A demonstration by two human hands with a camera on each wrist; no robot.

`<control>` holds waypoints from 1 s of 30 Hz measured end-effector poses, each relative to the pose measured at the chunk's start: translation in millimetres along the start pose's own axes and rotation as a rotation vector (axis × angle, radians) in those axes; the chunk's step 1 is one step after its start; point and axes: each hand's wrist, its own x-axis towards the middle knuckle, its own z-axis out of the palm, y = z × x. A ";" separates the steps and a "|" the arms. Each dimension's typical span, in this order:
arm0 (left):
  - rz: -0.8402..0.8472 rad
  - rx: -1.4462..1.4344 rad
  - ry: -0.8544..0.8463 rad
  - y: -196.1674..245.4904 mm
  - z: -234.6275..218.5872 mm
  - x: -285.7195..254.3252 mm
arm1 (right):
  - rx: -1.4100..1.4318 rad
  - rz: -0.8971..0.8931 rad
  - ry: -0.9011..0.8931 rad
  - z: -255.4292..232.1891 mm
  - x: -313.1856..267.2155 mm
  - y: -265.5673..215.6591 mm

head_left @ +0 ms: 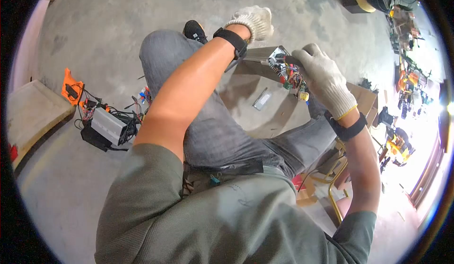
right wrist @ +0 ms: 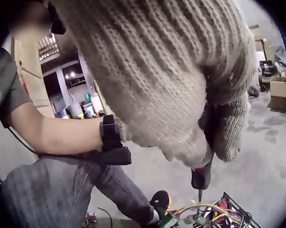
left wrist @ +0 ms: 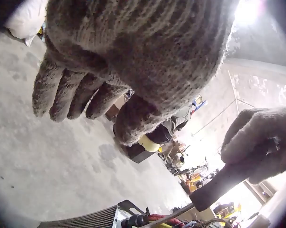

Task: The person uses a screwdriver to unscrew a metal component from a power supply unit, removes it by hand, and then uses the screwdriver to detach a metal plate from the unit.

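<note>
A ribbed metal box [head_left: 259, 61] stands on the floor between the legs, colored wires [head_left: 294, 78] spilling from its end. The gloved right hand [head_left: 324, 77] grips a dark-handled screwdriver [right wrist: 201, 177]; in the left wrist view its handle [left wrist: 216, 188] slants down and the shaft reaches the wires beside the box [left wrist: 88, 220]. Whether the tip touches anything cannot be told. Beyond the box is the gloved left hand [head_left: 254, 22], holding nothing. Its fingers [left wrist: 62, 95] hang loosely bent in the left wrist view.
A flat silver piece [head_left: 262, 99] lies on the floor between the legs. To the left are a silver box [head_left: 108, 126] with cables and an orange item [head_left: 72, 87]. Cardboard [head_left: 362, 98] and a yellow metal frame [head_left: 336, 202] stand at the right.
</note>
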 end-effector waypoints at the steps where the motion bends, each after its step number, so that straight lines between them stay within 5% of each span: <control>1: -0.003 -0.012 0.014 -0.3 0.3 -0.5 | -0.080 -0.073 0.008 3.9 3.6 3.3; 5: -0.021 0.003 0.033 -1.1 4.1 5.2 | -0.127 -0.081 -0.005 7.3 11.2 2.3; 10: -0.018 -0.022 -0.002 0.1 -1.1 4.7 | -0.052 0.169 -0.098 -7.8 19.2 -12.8; 18: -0.042 0.006 -0.027 -2.0 2.7 6.0 | -0.065 0.003 -0.038 5.2 15.4 -7.2; 24: -0.004 0.059 -0.016 4.9 3.2 10.8 | 0.062 0.140 -0.004 -4.4 17.7 -6.4; 26: 0.031 0.100 0.015 -0.4 7.8 11.2 | 0.091 0.110 0.088 -1.0 11.0 15.3; 28: 0.064 0.104 0.029 -6.1 13.3 8.8 | 0.253 0.020 0.419 1.8 -8.7 45.9; 30: -0.014 0.104 -0.035 -3.3 11.7 3.5 | 0.644 0.179 0.563 8.6 -35.6 78.7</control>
